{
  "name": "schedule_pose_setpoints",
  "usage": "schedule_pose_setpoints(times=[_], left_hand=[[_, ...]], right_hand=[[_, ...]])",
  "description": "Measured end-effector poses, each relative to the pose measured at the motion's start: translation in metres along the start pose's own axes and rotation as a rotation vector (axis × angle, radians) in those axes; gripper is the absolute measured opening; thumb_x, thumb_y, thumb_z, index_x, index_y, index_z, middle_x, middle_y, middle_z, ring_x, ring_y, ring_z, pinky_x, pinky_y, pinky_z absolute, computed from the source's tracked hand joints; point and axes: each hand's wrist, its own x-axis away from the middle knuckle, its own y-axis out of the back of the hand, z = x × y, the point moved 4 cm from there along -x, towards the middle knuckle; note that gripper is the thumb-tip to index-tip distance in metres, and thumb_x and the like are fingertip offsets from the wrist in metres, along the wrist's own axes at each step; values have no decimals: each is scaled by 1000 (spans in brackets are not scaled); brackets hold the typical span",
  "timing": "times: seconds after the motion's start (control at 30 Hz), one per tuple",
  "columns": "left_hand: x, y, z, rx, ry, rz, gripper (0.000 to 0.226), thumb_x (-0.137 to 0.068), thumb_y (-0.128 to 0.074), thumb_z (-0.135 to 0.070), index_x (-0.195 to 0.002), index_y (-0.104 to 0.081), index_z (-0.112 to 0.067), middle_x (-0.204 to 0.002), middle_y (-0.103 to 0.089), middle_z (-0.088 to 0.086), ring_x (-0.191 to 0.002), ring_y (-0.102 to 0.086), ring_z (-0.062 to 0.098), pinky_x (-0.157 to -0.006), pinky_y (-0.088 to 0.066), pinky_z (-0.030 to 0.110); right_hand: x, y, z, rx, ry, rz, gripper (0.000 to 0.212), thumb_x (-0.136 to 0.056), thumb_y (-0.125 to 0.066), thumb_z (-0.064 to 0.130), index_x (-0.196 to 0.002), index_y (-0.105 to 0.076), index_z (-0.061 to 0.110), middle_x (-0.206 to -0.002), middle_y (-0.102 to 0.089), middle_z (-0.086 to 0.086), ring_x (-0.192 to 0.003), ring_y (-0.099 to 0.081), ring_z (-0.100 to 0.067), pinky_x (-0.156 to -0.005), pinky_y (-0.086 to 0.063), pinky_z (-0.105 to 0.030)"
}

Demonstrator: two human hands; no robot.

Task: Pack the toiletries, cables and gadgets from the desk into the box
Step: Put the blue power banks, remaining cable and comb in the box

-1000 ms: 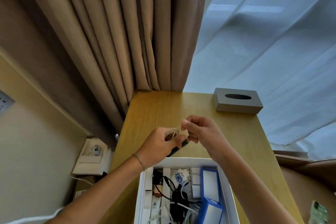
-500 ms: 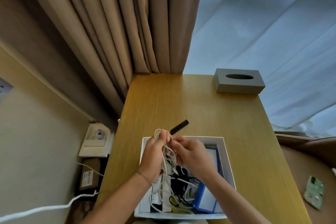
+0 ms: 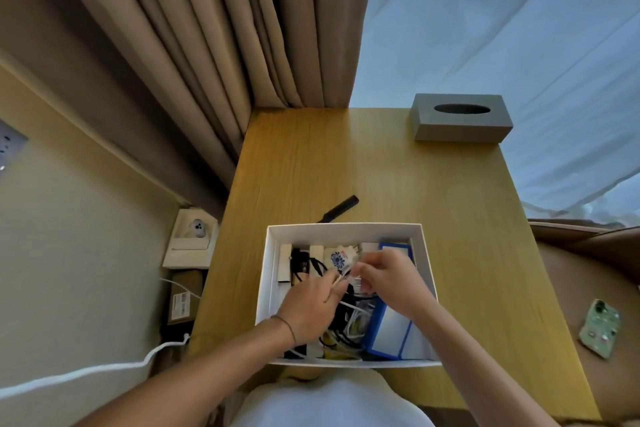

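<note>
Reaching into the open white cardboard box (image 3: 426, 255) on the yellow wooden desk (image 3: 301, 163), the left hand (image 3: 308, 308) is pinching a thin white cable (image 3: 341, 282), while the right hand (image 3: 389, 276) is curling its fingers round the same cable just beside it. A black plastic comb (image 3: 337, 209) is lying on the desk just behind the box, apart from both hands. A grey tissue box (image 3: 460, 118) is sitting at the far corner.

White open-topped cardboard box (image 3: 346, 229), holding black and white cables (image 3: 349, 317), a blue-framed white packet (image 3: 389, 333) and a small white sachet with a blue floral print (image 3: 337, 259). Black plastic comb (image 3: 338, 209) on a honey-yellow wood-grain desk (image 3: 311, 163); plain grey rectangular tissue box (image 3: 460, 118). Beige pleated curtain (image 3: 207, 45), pale blue-white sheer curtain (image 3: 502, 28), green patterned phone case (image 3: 600, 328).
</note>
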Motion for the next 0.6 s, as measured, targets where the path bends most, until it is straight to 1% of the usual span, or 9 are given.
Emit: schedule_pose_setpoints(times=[0.1,0.2,0.27,0.33,0.4,0.43,0.5,0.57,0.6], left_hand=[[8,-15,-6,-109,-97,50,32,-102,-19,-52,-108,-43,-32,-68,-49,-9,-59,-48,10,-57,-45,38],[9,-18,-4,-198,-126,42,34,-102,-17,-53,-98,-41,-31,-73,-47,-8,-64,-45,13,-64,-46,44],[11,-18,-4,-290,-173,48,36,-102,-15,-57,-93,-40,-32,-77,-47,-6,-69,-42,13,-66,-45,39],[14,-18,-4,-353,-219,65,40,-102,-16,-58,-94,-44,-31,-82,-47,-7,-74,-39,12,-68,-40,35],[17,-15,-3,-380,-231,105,44,-101,-20,-61,-102,-51,-29,-91,-50,-8,-80,-39,11,-72,-37,32],[19,-12,-2,-385,-223,138,48,-99,-23,-66,-111,-54,-30,-98,-52,-8,-86,-41,10,-76,-38,32],[24,-6,0,-389,-211,199,63,-90,-30,-78,-129,-53,-34,-115,-54,-8,-102,-44,11,-89,-42,32],[28,4,-1,-352,-222,173,75,-84,-33,-85,-136,-53,-35,-129,-53,-9,-119,-44,11,-100,-40,32],[29,11,-3,-314,-228,125,74,-86,-34,-84,-136,-55,-35,-133,-54,-10,-123,-43,9,-103,-38,31]], right_hand=[[1,2,-2,-26,7,-3,19,-97,-62,21,-87,-78,19,-59,-66,6,-50,-58,3,-53,-44,-13],[1,1,-4,-43,7,-9,15,-97,-62,20,-94,-77,18,-62,-66,7,-53,-60,3,-56,-45,-14],[0,0,-4,-46,12,-7,15,-98,-61,21,-98,-75,17,-66,-67,7,-57,-62,1,-62,-52,-22],[0,-1,-4,-38,17,-3,15,-99,-59,21,-100,-74,16,-70,-68,6,-63,-64,-3,-69,-58,-28],[-2,-1,-4,-28,22,0,16,-99,-58,21,-102,-73,16,-73,-69,5,-66,-66,-5,-72,-59,-31],[-2,-1,-4,-17,27,2,15,-99,-58,21,-101,-73,17,-73,-69,5,-66,-66,-4,-72,-59,-30],[-4,0,-2,20,44,2,15,-98,-59,21,-99,-74,19,-69,-68,7,-62,-63,-3,-66,-56,-26],[-7,3,2,41,60,-12,16,-97,-59,19,-94,-74,22,-65,-67,7,-57,-59,-4,-60,-51,-25],[-11,5,4,35,63,-25,16,-96,-59,18,-92,-75,22,-65,-68,5,-56,-59,-8,-59,-50,-28]])
